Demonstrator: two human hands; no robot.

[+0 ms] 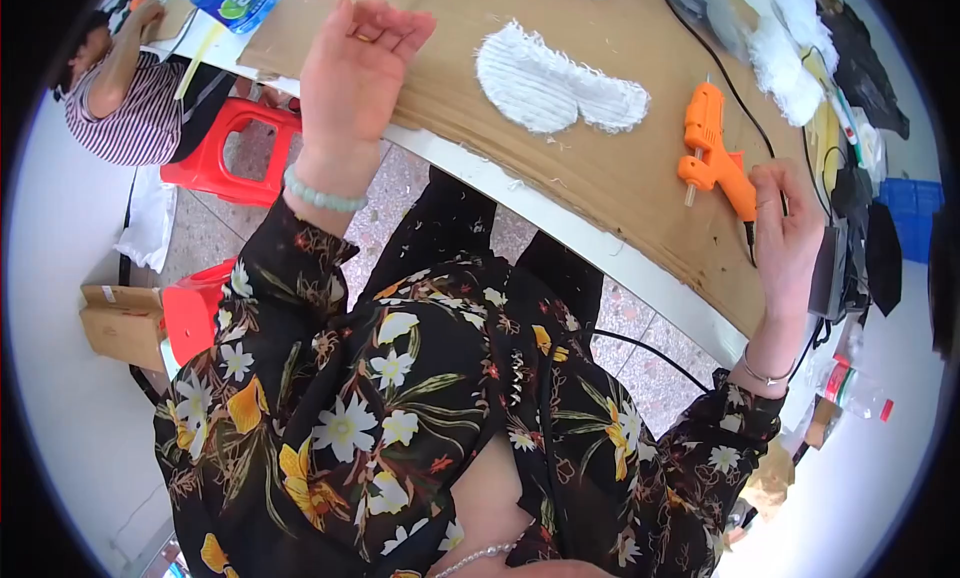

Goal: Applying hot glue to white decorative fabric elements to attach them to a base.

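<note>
Left hand: the left hand [352, 73] is raised at 11 o'clock, fingers loosely curled, nothing held, resting by the cardboard edge.
Right hand: the right hand [785, 243] is seen at 3 o'clock, fingers closed around the handle of the orange glue gun [712, 150].
Surface: a brown cardboard sheet [600, 168] is laid over a white table [560, 218]; a speckled floor and a red stool [225, 153] are seen below.
White fluffy piece: the white fluffy piece [555, 83] lies at 12 o'clock, between the hands, touched by neither.

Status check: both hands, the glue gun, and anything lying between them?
Left hand open, resting on cardboard sheet. Right hand at orange glue gun handle, grip unclear. White fuzzy sole piece lies between.
</note>
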